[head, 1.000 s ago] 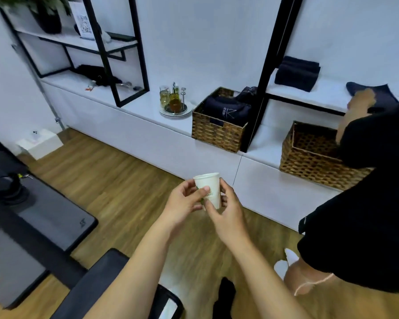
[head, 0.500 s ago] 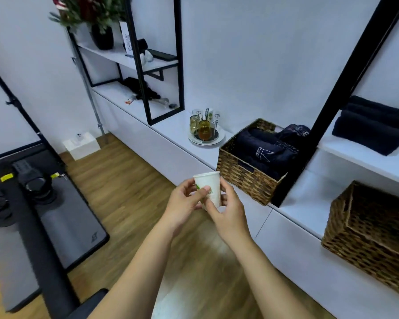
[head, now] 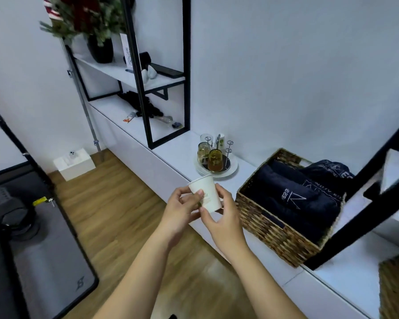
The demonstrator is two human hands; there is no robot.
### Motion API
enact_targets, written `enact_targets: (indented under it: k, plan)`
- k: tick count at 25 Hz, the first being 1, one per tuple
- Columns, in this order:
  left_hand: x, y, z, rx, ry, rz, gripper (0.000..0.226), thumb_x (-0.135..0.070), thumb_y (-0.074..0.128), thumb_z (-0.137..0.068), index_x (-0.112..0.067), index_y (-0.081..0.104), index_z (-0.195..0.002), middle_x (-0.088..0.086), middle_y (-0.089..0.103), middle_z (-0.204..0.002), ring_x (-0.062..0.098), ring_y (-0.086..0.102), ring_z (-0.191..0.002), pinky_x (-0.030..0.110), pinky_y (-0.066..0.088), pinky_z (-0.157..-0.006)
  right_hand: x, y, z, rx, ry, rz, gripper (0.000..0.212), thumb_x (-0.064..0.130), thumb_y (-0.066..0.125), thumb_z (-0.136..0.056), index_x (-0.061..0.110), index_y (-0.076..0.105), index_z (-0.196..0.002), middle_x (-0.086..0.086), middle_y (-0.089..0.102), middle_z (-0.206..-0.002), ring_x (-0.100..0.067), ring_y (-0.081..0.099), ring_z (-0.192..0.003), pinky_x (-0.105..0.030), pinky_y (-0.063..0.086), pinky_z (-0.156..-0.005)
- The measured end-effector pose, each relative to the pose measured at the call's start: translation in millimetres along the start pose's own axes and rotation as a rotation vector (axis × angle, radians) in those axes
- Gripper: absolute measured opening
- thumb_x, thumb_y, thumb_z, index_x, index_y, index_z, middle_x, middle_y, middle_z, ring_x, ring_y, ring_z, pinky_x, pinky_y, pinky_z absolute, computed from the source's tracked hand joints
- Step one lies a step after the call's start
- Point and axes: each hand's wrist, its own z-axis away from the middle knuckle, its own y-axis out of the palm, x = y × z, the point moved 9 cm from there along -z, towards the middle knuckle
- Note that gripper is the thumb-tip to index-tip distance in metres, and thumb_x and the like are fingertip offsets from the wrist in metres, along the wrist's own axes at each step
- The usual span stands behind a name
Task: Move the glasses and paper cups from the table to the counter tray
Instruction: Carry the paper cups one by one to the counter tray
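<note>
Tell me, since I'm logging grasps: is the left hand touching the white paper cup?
Touching. The head view shows the left hand with its thumb pressed on the white paper cup, the right hand gripping its other side.

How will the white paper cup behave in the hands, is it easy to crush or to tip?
The paper cup looks thin-walled, so squeezing would probably dent it. It seems light: fingertips alone hold it. It is tilted now and would likely tip easily when set down.

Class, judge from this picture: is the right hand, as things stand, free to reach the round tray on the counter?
Probably yes. The right hand shares the paper cup with the left hand, just short of the tray. Nothing lies between; the wicker basket sits aside.
</note>
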Motion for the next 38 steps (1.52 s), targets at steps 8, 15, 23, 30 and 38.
enact_targets:
  k: [8,15,23,30,38]
  plan:
    - [-72.0,-34.5,-147.3,-0.063,0.191,-0.703,0.035,-0.052,0.081,-0.081,-0.027,0.06,-0.094,-0.011,0.071,-0.09,0.009,0.069,-0.08,0.036,0.057,-0.072,-21.6,47.4,-135.4,-0.126,0.058,-0.033,0.062,0.013,0.074,-0.087,0.032,0.042,-0.137,0.006,0.049,-0.136,-0.009,0.052,-0.12,-0.023,0.055,-0.085]
    - [-70.0,39.6,-253.2,0.207,0.484,-0.96,0.017,-0.026,0.071,-0.092,-0.028,0.064,-0.108,-0.015,0.061,-0.103,0.003,0.057,-0.093,0.035,0.055,-0.08,-68.0,15.6,-226.4,-0.263,0.107,0.11,0.059,0.015,0.071,-0.088,0.045,0.043,-0.13,0.017,0.039,-0.121,0.016,0.051,-0.102,0.001,0.04,-0.074]
    - [-73.4,96.0,-404.5,0.419,0.489,-0.879,0.05,-0.021,0.065,-0.093,-0.031,0.055,-0.141,-0.011,0.061,-0.134,0.006,0.058,-0.12,0.032,0.05,-0.102,-115.7,-21.0,-372.5,-0.291,0.125,0.049,0.074,0.013,0.077,-0.084,0.063,0.037,-0.121,0.03,0.051,-0.12,0.004,0.054,-0.098,-0.006,0.042,-0.078]
    - [-55.9,146.6,-530.7,0.513,0.326,-0.932,0.054,-0.027,0.072,-0.093,-0.035,0.052,-0.143,-0.016,0.059,-0.139,0.0,0.059,-0.12,0.019,0.048,-0.099,-180.9,-51.1,-486.7,-0.195,0.19,0.127,0.057,0.022,0.078,-0.085,0.039,0.047,-0.129,0.029,0.049,-0.124,-0.011,0.05,-0.122,-0.027,0.047,-0.095]
    - [7.8,169.7,-591.1,0.586,0.189,-1.167,0.053,-0.023,0.069,-0.093,-0.023,0.052,-0.144,-0.003,0.063,-0.137,0.017,0.06,-0.124,0.032,0.048,-0.099,-269.4,-41.8,-515.1,-0.078,0.359,0.133,0.052,0.017,0.075,-0.087,0.036,0.046,-0.125,0.008,0.056,-0.129,-0.012,0.054,-0.122,-0.036,0.048,-0.101]
